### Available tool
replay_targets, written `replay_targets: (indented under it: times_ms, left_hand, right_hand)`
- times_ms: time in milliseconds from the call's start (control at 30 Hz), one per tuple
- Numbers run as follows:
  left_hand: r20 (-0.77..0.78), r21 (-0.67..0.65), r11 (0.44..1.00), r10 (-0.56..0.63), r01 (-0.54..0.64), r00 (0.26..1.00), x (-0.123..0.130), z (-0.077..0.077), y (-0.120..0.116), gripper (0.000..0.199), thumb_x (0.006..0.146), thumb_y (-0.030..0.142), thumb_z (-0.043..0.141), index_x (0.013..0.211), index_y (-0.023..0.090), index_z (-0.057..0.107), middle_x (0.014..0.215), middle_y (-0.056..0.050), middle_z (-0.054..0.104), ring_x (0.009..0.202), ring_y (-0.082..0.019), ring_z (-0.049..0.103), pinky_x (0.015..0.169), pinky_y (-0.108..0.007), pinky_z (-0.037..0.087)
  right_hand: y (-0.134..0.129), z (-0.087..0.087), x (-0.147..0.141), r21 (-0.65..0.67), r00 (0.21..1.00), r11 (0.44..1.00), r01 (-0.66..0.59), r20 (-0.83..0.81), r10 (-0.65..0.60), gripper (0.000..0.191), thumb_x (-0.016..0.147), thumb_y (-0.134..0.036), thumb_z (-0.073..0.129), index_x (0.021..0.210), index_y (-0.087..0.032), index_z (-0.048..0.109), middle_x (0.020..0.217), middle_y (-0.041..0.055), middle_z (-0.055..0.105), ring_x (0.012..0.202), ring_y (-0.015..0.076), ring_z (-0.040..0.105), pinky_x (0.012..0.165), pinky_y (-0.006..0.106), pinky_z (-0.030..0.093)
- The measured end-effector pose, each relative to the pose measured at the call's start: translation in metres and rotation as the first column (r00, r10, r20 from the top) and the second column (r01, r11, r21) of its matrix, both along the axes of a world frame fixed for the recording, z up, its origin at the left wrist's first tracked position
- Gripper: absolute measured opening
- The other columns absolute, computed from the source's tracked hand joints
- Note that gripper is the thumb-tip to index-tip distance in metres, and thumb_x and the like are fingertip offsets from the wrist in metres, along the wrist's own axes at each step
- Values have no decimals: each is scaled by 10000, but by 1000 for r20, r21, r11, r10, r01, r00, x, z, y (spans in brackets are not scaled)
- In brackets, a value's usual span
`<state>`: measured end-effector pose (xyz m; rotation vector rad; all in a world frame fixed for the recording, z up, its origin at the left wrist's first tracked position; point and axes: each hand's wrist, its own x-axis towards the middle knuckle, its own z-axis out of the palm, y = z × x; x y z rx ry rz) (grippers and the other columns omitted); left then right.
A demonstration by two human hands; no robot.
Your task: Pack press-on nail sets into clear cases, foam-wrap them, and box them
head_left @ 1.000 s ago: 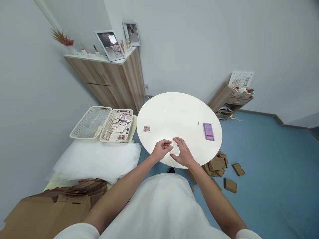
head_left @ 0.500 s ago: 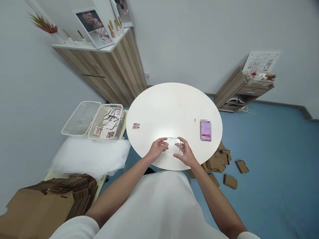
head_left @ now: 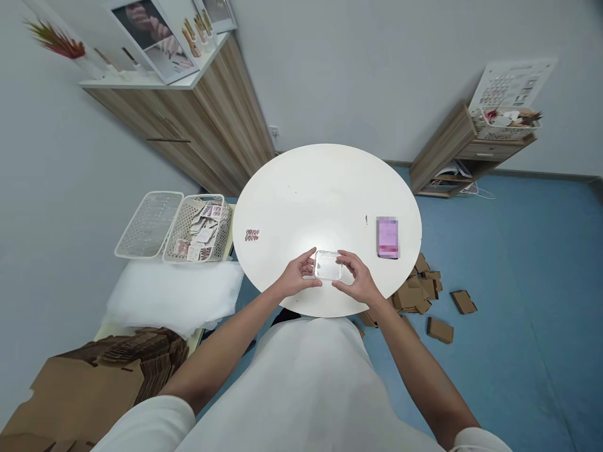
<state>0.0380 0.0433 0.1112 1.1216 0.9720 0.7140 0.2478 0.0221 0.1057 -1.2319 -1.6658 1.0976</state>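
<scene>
Near the front edge of the round white table [head_left: 325,188], a clear, flat, rectangular plastic box [head_left: 328,266] sits between my two hands. My left hand [head_left: 298,274] grips its left side, with the thumb along the near edge. My right hand [head_left: 358,276] has its fingertips over the right end and its thumb close to the near corner. Left of the hands, a small set of reddish-brown press-on nails [head_left: 252,235] lies on the table. On the right is a phone [head_left: 387,237] with a blurred pinkish-purple screen, and a tiny dark item [head_left: 366,219] lies beside it.
At left stand a white basket [head_left: 198,229] of small cards and nail sets, a stack of white translucent sheets [head_left: 174,292] and flattened cardboard boxes [head_left: 85,395]. Small brown boxes [head_left: 440,329] lie on the blue floor at right. A wood-grain cabinet [head_left: 226,113] stands behind.
The clear box is lower and flatter over the table, and both thumbs have shifted along its near side. The whole view has shifted slightly with the head.
</scene>
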Motion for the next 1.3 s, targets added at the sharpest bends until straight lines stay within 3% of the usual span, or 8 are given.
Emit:
replay_targets:
  times_ms: [300,500,733,833,933,1100,1200,1300]
  left_hand:
    - [49,4,999,-46,46,998,13,3,9,787,549,203,756,1259,240,418,873,-24,528,772,-119,544,749,-312,459]
    - [105,4,999,-34,33,994,16,-4,2,791,557,181,748,1265,244,402,904,-28,511,782,-124,557,739,-313,477]
    - [33,-91,996,5,-2,999,8,-3,-5,674,655,237,669,1272,273,399,961,-33,526,798,-119,568,773,-334,458]
    - [-54,-69,996,49,-52,997,6,-7,-7,631,651,260,676,1235,250,437,954,-41,544,741,-108,573,762,-333,460]
    - [-109,-37,995,86,-91,990,5,-14,-12,553,649,285,682,1165,219,493,948,-57,562,718,-109,576,756,-328,464]
    - [-112,-41,992,113,-118,987,1,-30,-17,499,649,298,685,1113,201,529,953,-55,563,706,-99,575,762,-318,464]
    - [-109,-57,987,141,-147,984,-3,-38,-18,499,657,296,681,1119,207,517,967,-46,556,706,-88,575,768,-308,460]
    - [-132,-94,982,149,-162,980,-4,-48,-19,521,658,287,680,1137,205,493,969,-51,559,713,-93,580,757,-305,459]
  right_hand:
    - [8,3,10,63,997,997,53,51,-56,461,538,-296,716,962,-223,547,1141,107,509,1055,268,504,808,404,456]
    - [10,-4,9,43,987,996,75,-143,-68,442,572,-289,697,982,-227,543,1029,87,533,1002,236,531,808,384,459]
    - [12,4,8,1,998,1000,13,-55,-13,457,567,-332,709,982,-222,554,1027,81,547,947,219,543,776,366,466]
    - [18,6,7,-92,998,996,17,-62,-22,385,643,-398,647,971,-218,558,967,56,574,848,185,571,751,345,464]
    - [29,2,0,-228,990,967,116,-58,-132,313,779,-470,456,894,-210,584,810,16,590,675,141,585,678,312,460]
    - [42,-15,-14,-417,961,891,179,-121,-250,372,775,-509,423,857,-191,599,743,-6,566,481,88,518,574,278,453]
    - [31,-28,-17,-487,934,849,206,-161,-319,412,782,-513,404,999,-206,572,880,23,575,531,89,530,618,296,475]
    - [6,-42,-17,-456,931,848,270,-101,-351,459,765,-486,459,1139,-223,497,953,38,568,703,128,569,711,323,479]
